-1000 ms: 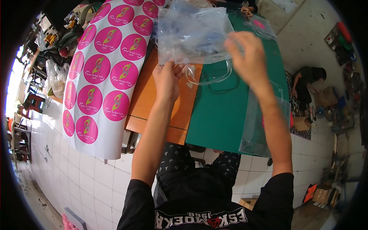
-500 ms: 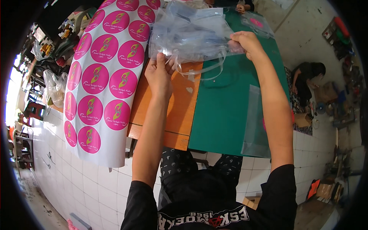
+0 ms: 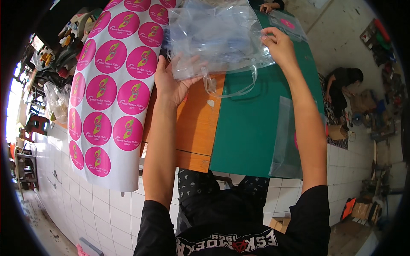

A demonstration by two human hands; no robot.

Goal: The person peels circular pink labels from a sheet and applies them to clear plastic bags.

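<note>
A clear plastic bag [image 3: 222, 47] with a clear strap handle [image 3: 232, 94] is stretched out over the far part of the table. My right hand [image 3: 279, 46] pinches its right edge between thumb and fingers. At the bag's lower left corner, my left hand [image 3: 174, 83] is open with the palm up, its thumb raised and its fingers spread under the film, visible through it. Bluish, crumpled clear plastic shows beneath the bag. Left of my left hand hangs a white sheet [image 3: 124, 173] of round pink stickers [image 3: 128, 133], draped over the table's edge.
The table has an orange wooden part [image 3: 194, 141] and a green part [image 3: 243, 136]. A flat clear bag [image 3: 284, 145] lies by my right forearm; another with a pink sticker [image 3: 287, 24] lies far right. A co-worker's hand [image 3: 268, 7] shows at the far edge. Another person [image 3: 341, 87] sits low at right.
My left hand has let go of its pinch near the handle and opened under the bag's corner. The bag is spread flatter, its handle slightly nearer. The sticker sheet has shifted slightly left.
</note>
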